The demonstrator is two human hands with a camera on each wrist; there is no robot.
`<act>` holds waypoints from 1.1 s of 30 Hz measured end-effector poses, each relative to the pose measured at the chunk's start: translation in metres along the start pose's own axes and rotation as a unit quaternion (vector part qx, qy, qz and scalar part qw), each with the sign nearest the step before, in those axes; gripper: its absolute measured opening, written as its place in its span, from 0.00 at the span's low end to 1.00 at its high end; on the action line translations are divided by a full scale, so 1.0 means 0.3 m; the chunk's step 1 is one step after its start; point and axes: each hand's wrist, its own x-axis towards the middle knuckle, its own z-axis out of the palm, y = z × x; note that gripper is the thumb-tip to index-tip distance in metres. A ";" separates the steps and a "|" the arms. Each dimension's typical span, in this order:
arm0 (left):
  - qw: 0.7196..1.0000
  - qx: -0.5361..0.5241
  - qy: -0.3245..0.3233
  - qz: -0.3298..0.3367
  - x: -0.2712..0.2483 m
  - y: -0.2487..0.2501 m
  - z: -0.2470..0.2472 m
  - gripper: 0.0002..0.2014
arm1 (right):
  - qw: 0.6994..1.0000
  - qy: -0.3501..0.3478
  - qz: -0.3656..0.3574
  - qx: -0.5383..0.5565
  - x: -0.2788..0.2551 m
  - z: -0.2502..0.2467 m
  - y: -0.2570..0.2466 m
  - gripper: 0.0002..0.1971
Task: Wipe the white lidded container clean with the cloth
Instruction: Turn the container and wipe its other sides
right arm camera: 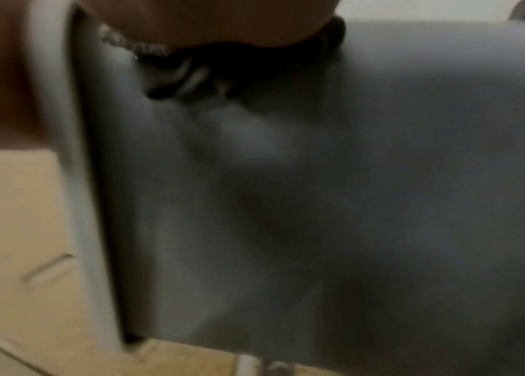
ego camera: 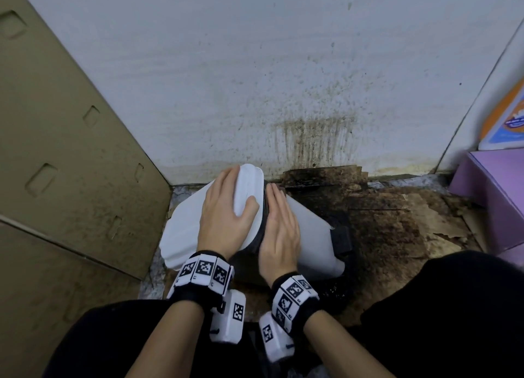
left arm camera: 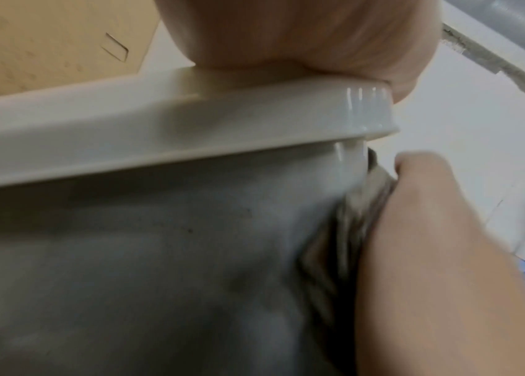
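The white container (ego camera: 309, 236) lies on its side on the floor, its lid (ego camera: 246, 190) facing left and away from me. My left hand (ego camera: 226, 216) rests flat on the lid with fingers and thumb spread. My right hand (ego camera: 279, 227) presses a dark cloth (ego camera: 262, 224) against the container's wall just below the lid rim, fingers straight. The left wrist view shows the lid rim (left arm camera: 190, 122), the grey-looking wall (left arm camera: 126, 254) and the bunched cloth (left arm camera: 344, 241) under the right hand (left arm camera: 431, 241). The blurred right wrist view shows the cloth (right arm camera: 190, 71) on the wall (right arm camera: 319, 203).
A brown cardboard panel (ego camera: 56, 151) stands at the left. The white wall (ego camera: 255, 80) behind is stained brown low down. Dirty, torn cardboard (ego camera: 397, 221) covers the floor at the right. A purple box (ego camera: 493, 196) and an orange-blue pack (ego camera: 507, 117) sit at the far right.
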 end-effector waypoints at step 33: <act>1.000 -0.014 0.001 -0.010 0.000 -0.027 -0.013 0.37 | 0.992 -0.113 0.047 -0.008 0.051 -0.063 0.076 0.32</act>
